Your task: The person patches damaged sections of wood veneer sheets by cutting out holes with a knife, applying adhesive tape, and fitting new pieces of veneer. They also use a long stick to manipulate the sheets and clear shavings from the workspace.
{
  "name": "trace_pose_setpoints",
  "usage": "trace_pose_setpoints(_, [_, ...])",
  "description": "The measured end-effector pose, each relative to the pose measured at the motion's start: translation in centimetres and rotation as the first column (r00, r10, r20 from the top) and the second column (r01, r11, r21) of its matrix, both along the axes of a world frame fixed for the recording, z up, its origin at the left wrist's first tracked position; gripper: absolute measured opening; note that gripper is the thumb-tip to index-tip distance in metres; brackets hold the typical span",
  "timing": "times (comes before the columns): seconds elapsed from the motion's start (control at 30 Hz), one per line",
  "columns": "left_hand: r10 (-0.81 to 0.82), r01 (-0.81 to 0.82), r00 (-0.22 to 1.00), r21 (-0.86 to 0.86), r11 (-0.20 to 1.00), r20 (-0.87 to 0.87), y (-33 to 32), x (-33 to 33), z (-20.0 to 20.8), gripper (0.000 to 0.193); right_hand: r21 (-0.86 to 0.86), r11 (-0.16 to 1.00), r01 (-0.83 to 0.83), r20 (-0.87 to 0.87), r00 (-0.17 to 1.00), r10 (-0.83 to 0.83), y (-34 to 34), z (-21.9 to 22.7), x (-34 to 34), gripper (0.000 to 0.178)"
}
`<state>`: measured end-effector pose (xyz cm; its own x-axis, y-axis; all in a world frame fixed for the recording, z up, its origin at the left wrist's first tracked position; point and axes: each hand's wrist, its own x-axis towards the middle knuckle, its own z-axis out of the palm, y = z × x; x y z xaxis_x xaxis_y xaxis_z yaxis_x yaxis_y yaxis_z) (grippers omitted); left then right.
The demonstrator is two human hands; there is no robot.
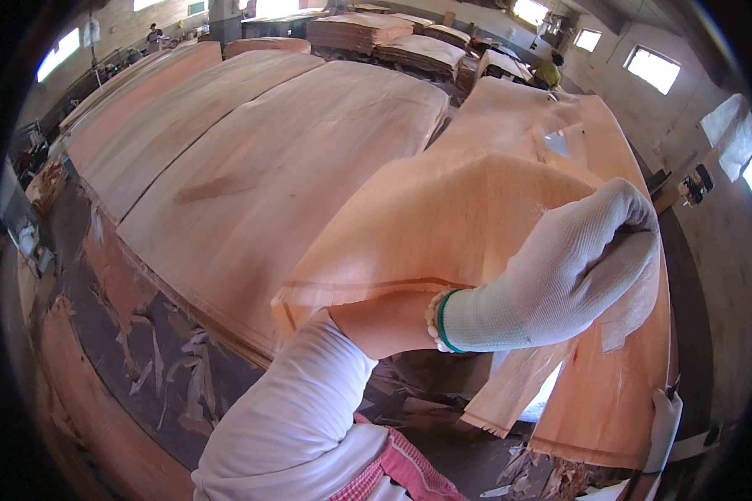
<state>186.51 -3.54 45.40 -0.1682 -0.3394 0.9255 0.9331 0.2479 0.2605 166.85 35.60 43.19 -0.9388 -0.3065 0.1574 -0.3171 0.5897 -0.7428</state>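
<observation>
My left hand [576, 267], in a white knit glove with a green cuff, is raised over the right side of the sheets. Its fingers are curled closed, and a pale strip of wood veneer [625, 321] hangs from beneath them. Behind my forearm, a large thin tan veneer sheet [426, 217] bulges upward. Low at the right rim, my gloved right hand [664, 417] is beside the edge of another veneer sheet [602, 401]. A small dark tip [673, 386] sticks up from that hand; what it belongs to is too small to tell.
A broad stack of veneer sheets [267, 150] lies to the left, with a dark gap along it. Torn scraps [196, 376] litter the floor. More stacks [359, 32] stand at the back. One person [549, 72] is at the far right, another [154, 35] far left.
</observation>
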Motion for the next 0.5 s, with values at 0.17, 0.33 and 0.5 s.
trace_pose_setpoints(0.17, [0.092,-0.097,0.992,0.054,0.994,0.083,9.1,-6.9,-1.5,0.004,-0.077,0.992,-0.095,-0.015,0.995,0.094,6.2,-2.0,-9.9,0.018])
trace_pose_setpoints(0.33, [0.124,-0.193,0.942,0.203,0.960,0.311,17.3,-13.1,-5.3,0.006,-0.023,0.986,-0.168,-0.016,0.986,0.167,14.0,-4.9,-21.7,0.022])
trace_pose_setpoints(0.5, [0.185,-0.322,0.888,0.282,0.904,0.422,23.5,-21.6,-12.1,0.010,0.124,0.978,-0.166,-0.113,0.977,0.180,16.5,-8.4,-30.4,0.034])
